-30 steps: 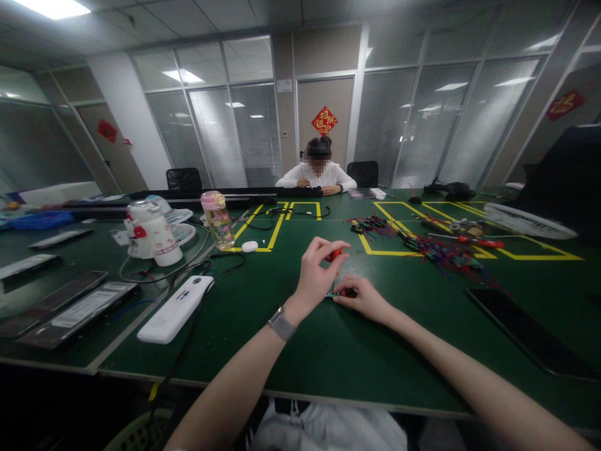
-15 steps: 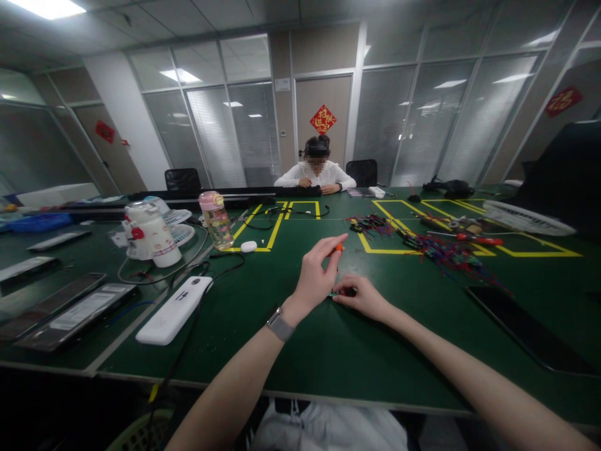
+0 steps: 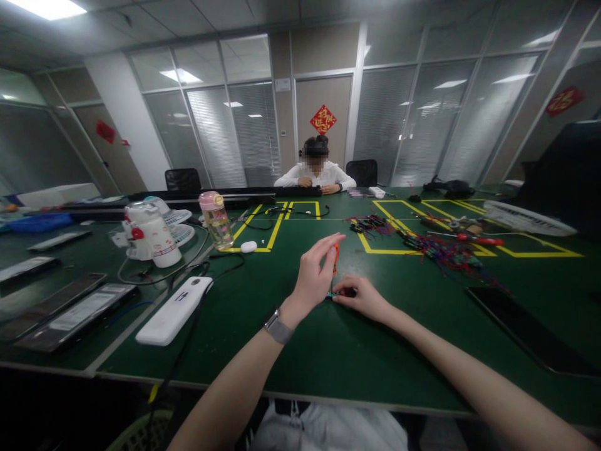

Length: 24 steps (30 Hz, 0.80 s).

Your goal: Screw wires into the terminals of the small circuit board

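My left hand [image 3: 317, 269], with a watch on its wrist, is closed around an upright orange-handled screwdriver [image 3: 336, 258]. Most of the tool is hidden behind the palm and thumb. Just below it, my right hand [image 3: 359, 295] rests at the table surface, thumb and fingers pinched on a small green piece with wire-like ends [image 3: 330, 295], perhaps a little circuit board. The fingers cover much of that piece. The screwdriver's lower end comes down close to it; whether they touch I cannot tell.
Bundles of red and blue wired parts [image 3: 446, 254] lie right of centre, beside a red-handled tool [image 3: 479, 240]. A black phone-like slab [image 3: 526, 326] is at right. A white power bank [image 3: 174, 310], a pink-lidded bottle [image 3: 216, 219] and a white jug [image 3: 153, 235] stand left. Someone sits opposite.
My left hand has shifted slightly left and turned a little, so more of the orange handle shows. The right hand keeps its pinch in the same place.
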Tool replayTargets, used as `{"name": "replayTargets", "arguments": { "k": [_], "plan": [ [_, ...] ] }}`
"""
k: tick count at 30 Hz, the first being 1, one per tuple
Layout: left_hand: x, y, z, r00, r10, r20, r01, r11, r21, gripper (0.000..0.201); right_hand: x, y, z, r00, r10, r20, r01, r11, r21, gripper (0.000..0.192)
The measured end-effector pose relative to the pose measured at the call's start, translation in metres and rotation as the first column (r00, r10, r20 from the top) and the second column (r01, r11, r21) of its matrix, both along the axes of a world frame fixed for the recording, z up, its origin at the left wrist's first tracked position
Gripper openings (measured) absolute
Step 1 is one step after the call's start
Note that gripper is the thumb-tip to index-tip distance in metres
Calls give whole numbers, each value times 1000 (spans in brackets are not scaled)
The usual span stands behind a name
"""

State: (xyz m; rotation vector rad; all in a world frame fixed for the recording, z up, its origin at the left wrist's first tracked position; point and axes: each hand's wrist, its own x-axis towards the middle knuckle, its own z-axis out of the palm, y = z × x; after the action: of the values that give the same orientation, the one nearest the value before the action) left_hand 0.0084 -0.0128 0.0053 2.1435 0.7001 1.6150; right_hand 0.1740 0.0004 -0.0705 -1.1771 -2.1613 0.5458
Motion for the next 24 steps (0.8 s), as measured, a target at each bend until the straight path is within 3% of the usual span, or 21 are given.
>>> {"name": "replayTargets", "arguments": {
  "k": [4,9,12,14,17,21,24],
  "plan": [
    [3,2,-4,999,43,7,-42,999,-17,30,0,0,0,1000,-4,6,4,1000,0,14],
    [-3,6,-1,947,321,12,-321,945,57,13,0,0,1,1000,-9,1,9,1000,-10,14],
    [-7,5,2,935,355,-15,-353,933,64,14,0,-1,2,1000,-8,4,8,1000,-12,13],
    [-7,4,2,959,282,-27,-281,958,49,19,0,-2,3,1000,-11,7,11,1000,-13,14],
    [-2,2,0,998,63,14,-62,997,-36,29,0,-2,3,1000,-12,14,12,1000,-12,14],
    [6,2,-3,952,-228,204,273,934,-230,30,1,0,0,1000,-7,9,7,1000,-4,14],
    [10,0,-2,949,-229,215,279,929,-243,22,1,1,-2,1000,-9,0,9,1000,9,13]
  ]
}}
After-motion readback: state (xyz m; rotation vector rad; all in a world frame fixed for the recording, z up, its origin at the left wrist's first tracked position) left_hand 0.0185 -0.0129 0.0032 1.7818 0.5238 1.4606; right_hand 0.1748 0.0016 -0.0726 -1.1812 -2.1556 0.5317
